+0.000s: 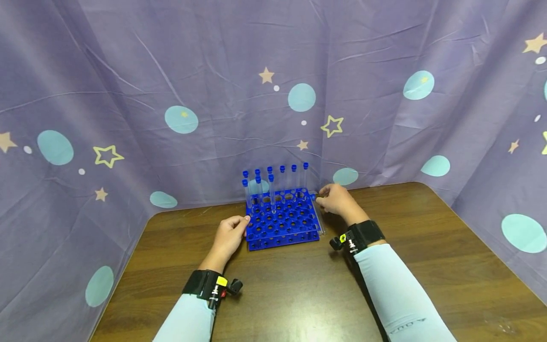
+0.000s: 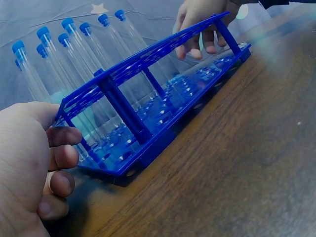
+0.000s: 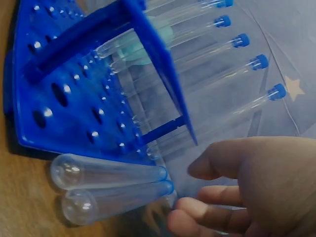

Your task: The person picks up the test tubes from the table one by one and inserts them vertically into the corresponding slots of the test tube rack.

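Note:
A blue test tube rack point(image 1: 283, 236) stands on the table, with several clear, blue-capped test tubes point(image 1: 272, 194) upright in its rear rows. My left hand point(image 1: 228, 236) grips the rack's left edge, the thumb at the top plate and the fingers curled beneath it in the left wrist view. Two more capped test tubes point(image 3: 111, 173) lie side by side on the table along the rack's right side, rounded ends toward me. Beside their blue caps is my right hand point(image 1: 338, 202), its fingers loosely bent and thumb apart, with nothing between them.
The wooden table point(image 1: 282, 289) runs back to a purple curtain point(image 1: 239, 85) with stars and dots, which hangs close behind the rack and on both sides. The rack's front holes hold no tubes. A small clear item point(image 1: 504, 325) lies near the front right.

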### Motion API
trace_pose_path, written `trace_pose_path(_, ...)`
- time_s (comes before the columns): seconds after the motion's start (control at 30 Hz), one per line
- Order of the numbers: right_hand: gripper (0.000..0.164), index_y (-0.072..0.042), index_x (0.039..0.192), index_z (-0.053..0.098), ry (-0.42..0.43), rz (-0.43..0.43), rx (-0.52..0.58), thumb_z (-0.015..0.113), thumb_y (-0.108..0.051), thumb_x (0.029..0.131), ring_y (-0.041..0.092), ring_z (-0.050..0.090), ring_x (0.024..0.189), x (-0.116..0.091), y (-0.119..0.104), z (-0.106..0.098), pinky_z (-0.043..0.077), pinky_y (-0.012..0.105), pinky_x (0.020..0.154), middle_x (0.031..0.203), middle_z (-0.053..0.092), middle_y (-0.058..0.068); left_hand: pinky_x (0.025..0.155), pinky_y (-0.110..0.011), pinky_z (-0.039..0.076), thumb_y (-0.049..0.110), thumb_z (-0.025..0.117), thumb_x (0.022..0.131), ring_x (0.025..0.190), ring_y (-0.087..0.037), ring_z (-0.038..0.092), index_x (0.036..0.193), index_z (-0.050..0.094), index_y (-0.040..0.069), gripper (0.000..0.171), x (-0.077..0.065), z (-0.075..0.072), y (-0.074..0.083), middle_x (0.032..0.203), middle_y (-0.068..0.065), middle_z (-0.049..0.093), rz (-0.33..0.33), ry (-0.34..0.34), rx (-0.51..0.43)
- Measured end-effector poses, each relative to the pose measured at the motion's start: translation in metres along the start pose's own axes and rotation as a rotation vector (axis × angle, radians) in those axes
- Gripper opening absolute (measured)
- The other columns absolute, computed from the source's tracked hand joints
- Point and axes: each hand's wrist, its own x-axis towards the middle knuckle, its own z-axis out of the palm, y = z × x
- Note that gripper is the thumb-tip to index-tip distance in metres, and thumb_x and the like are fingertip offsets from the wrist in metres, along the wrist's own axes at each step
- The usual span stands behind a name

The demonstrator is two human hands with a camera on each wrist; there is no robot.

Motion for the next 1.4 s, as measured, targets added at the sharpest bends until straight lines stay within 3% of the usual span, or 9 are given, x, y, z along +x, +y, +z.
trace_pose_path(0.33, 0.04, 0.001, 0.132, 0.074, -0.071, 0.02, -0.067, 0.075, -0.025, 0.102, 0.018, 0.075, 0.067, -0.003, 0.001, 0.008, 0.06, 0.031, 0.064, 0.087, 0.082, 0.012, 0.083, -0.029, 0.049, 0.032, 0.071, 0.113, 0.078, -0.016, 0.063, 0.08, 0.073, 0.008, 0.041, 0.0, 0.001, -0.001, 0.068, 0.003, 0.063, -0.003, 0.001, -0.003)
trace_pose_path(0.53, 0.038, 0.001, 0.13, 0.076, -0.072, 0.017, -0.1, 0.078, -0.023, 0.1, 0.018, 0.075, 0.069, -0.004, 0.0, 0.009, 0.06, 0.031, 0.065, 0.095, 0.082, 0.014, 0.082, -0.028, 0.049, 0.031, 0.071, 0.113, 0.077, -0.016, 0.062, 0.082, 0.075, 0.005, 0.04, 0.0, 0.001, -0.001, 0.067, 0.003, 0.063, 0.006, -0.001, -0.004)
trace_pose_path(0.73, 0.036, 0.0, 0.128, 0.075, -0.073, 0.042, -0.09, 0.078, -0.018, 0.096, 0.018, 0.076, 0.068, -0.003, 0.0, 0.006, 0.06, 0.03, 0.063, 0.088, 0.082, 0.012, 0.08, -0.027, 0.049, 0.028, 0.072, 0.113, 0.075, -0.018, 0.061, 0.082, 0.076, 0.005, 0.038, 0.002, 0.001, -0.004, 0.065, 0.006, 0.061, 0.019, 0.011, -0.004)
trace_pose_path(0.93, 0.04, 0.0, 0.13, 0.074, -0.074, 0.072, -0.115, 0.08, -0.019, 0.095, 0.019, 0.08, 0.075, -0.003, 0.004, 0.001, 0.062, 0.032, 0.068, 0.105, 0.084, 0.017, 0.08, -0.027, 0.049, 0.028, 0.072, 0.112, 0.075, -0.017, 0.062, 0.086, 0.079, 0.005, 0.036, 0.002, 0.001, -0.004, 0.066, 0.005, 0.062, 0.015, 0.013, -0.004)
trace_pose_path(1.1, 0.039, 0.0, 0.129, 0.073, -0.077, 0.079, -0.146, 0.08, -0.022, 0.097, 0.02, 0.081, 0.077, -0.003, 0.007, -0.001, 0.065, 0.039, 0.077, 0.106, 0.084, 0.015, 0.08, -0.027, 0.048, 0.029, 0.072, 0.113, 0.075, -0.016, 0.061, 0.085, 0.078, 0.005, 0.037, 0.002, 0.001, -0.003, 0.066, 0.004, 0.062, 0.011, 0.013, 0.005)
trace_pose_path(1.23, 0.04, -0.001, 0.127, 0.074, -0.062, 0.073, -0.185, 0.084, -0.025, 0.097, 0.023, 0.083, 0.082, -0.003, 0.008, 0.0, 0.064, 0.05, 0.096, 0.1, 0.085, 0.013, 0.082, -0.028, 0.049, 0.032, 0.07, 0.114, 0.076, -0.015, 0.061, 0.084, 0.077, 0.005, 0.04, 0.001, 0.0, -0.002, 0.067, 0.004, 0.062, 0.007, 0.007, 0.017)
trace_pose_path(1.4, 0.048, -0.003, 0.132, 0.075, -0.038, 0.073, -0.244, 0.087, -0.032, 0.096, 0.037, 0.08, 0.117, -0.003, 0.007, 0.002, 0.059, 0.058, 0.11, 0.126, 0.082, 0.017, 0.081, -0.027, 0.049, 0.031, 0.07, 0.114, 0.076, -0.015, 0.061, 0.087, 0.078, 0.004, 0.039, 0.001, 0.0, -0.001, 0.066, 0.006, 0.062, 0.008, 0.005, 0.01)
